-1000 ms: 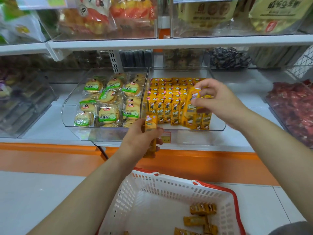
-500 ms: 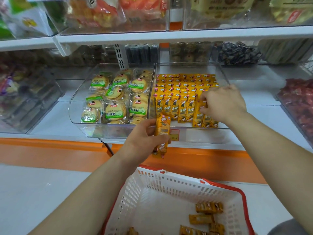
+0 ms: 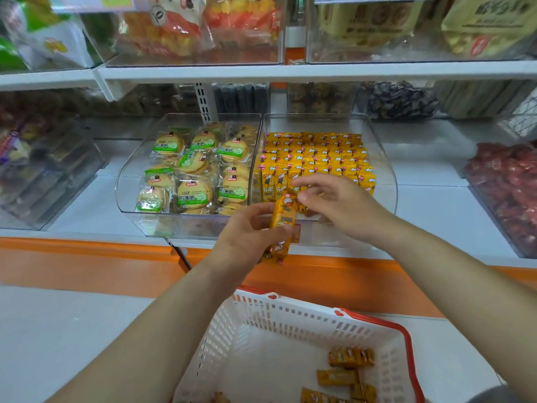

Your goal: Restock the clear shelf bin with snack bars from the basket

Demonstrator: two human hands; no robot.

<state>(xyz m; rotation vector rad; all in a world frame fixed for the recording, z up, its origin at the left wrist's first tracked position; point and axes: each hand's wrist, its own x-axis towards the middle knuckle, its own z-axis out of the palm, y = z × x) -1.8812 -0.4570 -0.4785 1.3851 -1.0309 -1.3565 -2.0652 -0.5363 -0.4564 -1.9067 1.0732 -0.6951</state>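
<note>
At bin front: your left hand (image 3: 245,232) grips snack bars (image 3: 284,218). Your right hand (image 3: 337,205), its last bar now shelved in the clear bin (image 3: 386,177), returns to them, grip unclear. The basket (image 3: 290,315) holds more.

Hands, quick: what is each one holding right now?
Left hand: grips snack bars.
Right hand: fingers reach the bars' top end; whether they pinch it cannot be told.
</note>
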